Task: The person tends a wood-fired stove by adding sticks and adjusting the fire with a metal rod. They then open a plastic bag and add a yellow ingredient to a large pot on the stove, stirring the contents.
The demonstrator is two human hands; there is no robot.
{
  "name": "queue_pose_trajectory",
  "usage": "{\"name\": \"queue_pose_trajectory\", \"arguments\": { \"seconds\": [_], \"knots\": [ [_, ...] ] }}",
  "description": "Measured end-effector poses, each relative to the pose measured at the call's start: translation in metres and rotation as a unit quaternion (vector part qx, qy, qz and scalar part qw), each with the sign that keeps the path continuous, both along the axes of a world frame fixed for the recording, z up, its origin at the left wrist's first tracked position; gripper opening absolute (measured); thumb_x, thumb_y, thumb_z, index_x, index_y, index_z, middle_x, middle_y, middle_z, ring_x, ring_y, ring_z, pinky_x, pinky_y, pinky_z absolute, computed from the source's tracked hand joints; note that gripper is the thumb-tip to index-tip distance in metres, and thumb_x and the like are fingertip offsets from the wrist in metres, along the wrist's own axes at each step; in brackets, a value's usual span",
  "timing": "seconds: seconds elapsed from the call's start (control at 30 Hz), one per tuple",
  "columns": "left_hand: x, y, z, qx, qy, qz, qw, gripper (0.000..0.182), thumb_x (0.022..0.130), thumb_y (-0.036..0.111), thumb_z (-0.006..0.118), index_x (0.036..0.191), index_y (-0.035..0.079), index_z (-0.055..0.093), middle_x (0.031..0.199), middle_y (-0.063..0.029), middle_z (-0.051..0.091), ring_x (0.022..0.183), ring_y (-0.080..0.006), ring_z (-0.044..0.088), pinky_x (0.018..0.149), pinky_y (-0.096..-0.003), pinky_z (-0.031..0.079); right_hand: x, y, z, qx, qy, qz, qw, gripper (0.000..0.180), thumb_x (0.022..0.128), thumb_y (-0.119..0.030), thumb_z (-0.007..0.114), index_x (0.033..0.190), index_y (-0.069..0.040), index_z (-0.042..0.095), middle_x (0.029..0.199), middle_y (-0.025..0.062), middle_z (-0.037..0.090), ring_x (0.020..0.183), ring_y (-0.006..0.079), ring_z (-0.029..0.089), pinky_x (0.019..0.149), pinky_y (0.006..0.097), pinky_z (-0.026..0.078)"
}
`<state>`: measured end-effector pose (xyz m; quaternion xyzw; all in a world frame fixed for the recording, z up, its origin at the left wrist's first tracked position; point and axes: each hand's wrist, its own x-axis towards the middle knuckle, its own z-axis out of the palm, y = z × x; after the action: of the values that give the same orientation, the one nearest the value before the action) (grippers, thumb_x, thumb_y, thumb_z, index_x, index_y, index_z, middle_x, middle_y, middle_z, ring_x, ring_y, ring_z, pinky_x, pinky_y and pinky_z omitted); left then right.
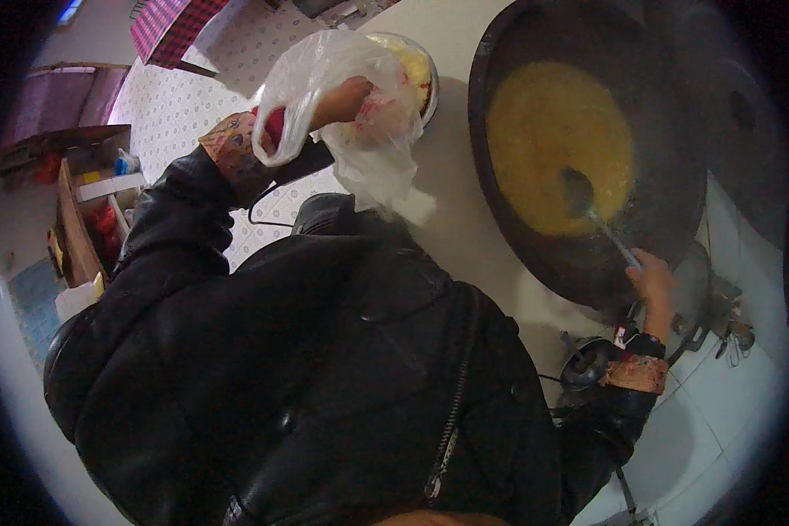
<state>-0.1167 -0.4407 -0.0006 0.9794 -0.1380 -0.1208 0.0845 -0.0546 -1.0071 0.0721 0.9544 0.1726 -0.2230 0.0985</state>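
Note:
My left hand [345, 102] reaches into a thin white plastic bag [302, 62], whose handle loop hangs around my wrist. Its fingertips are hidden by the bag, where something pinkish-red shows through. Just beyond the bag is a pale-rimmed bowl [417, 66] with yellow food in it, partly covered by the plastic. On the right, my right hand [654, 286] grips the handle of a metal ladle [610, 233]. The ladle's head is in the yellow liquid [552, 131] inside a large dark wok [664, 197]. Haze hangs over the wok's right side.
The wok is set in a pale counter [450, 171]. A small metal pot [585, 365] and hanging utensils [736, 335] are near my right forearm. White tiles line the right side. Behind to the left are an open wooden cabinet [79, 227] and a table with a red checked cloth [171, 29].

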Motion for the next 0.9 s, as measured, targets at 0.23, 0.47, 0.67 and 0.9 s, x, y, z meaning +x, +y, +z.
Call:
{"name": "queue_pose_trajectory", "arguments": {
  "seconds": [0.23,0.47,0.67,0.9],
  "knots": [
    [-0.020,0.006,0.020,-0.190,0.008,0.107,0.976,0.039,0.085,0.025,0.055,0.116,0.004,0.047,0.111,-0.0137,0.053,0.102,-0.0255,0.053,0.083,-0.0341,0.044,0.020,0.049,-0.047,0.011,-0.021,-0.071,0.997,0.037,0.078,-0.027,0.056,0.115,-0.024,0.052,0.102,0.0140,0.058,0.097,0.0329,0.054,0.078,0.0446,0.045],
    [-0.030,0.008,0.026,-0.386,0.049,0.200,0.899,0.038,0.085,0.025,0.055,0.116,0.005,0.047,0.111,-0.0130,0.054,0.101,-0.0246,0.053,0.082,-0.0338,0.045,-0.002,0.040,-0.007,0.005,0.022,-0.062,0.998,0.039,0.076,-0.030,0.057,0.114,-0.022,0.054,0.099,0.0125,0.060,0.091,0.0324,0.057,0.077,0.0427,0.045],
    [-0.039,0.014,0.039,-0.682,0.126,0.285,0.661,0.038,0.084,0.025,0.056,0.116,0.006,0.048,0.111,-0.0123,0.054,0.101,-0.0239,0.054,0.082,-0.0335,0.046,0.021,0.029,-0.036,-0.054,-0.067,-0.152,0.985,0.044,0.073,-0.027,0.060,0.117,-0.022,0.052,0.102,0.0134,0.059,0.095,0.0337,0.055,0.079,0.0424,0.044],
    [-0.046,0.018,0.068,-0.723,0.155,0.238,0.630,0.038,0.084,0.025,0.056,0.116,0.007,0.049,0.112,-0.0116,0.054,0.101,-0.0230,0.054,0.081,-0.0331,0.047,0.007,0.044,-0.042,0.004,0.032,-0.061,0.998,0.040,0.076,-0.032,0.054,0.114,-0.019,0.054,0.106,0.0126,0.058,0.096,0.0325,0.055,0.080,0.0429,0.044]
  ]
}}
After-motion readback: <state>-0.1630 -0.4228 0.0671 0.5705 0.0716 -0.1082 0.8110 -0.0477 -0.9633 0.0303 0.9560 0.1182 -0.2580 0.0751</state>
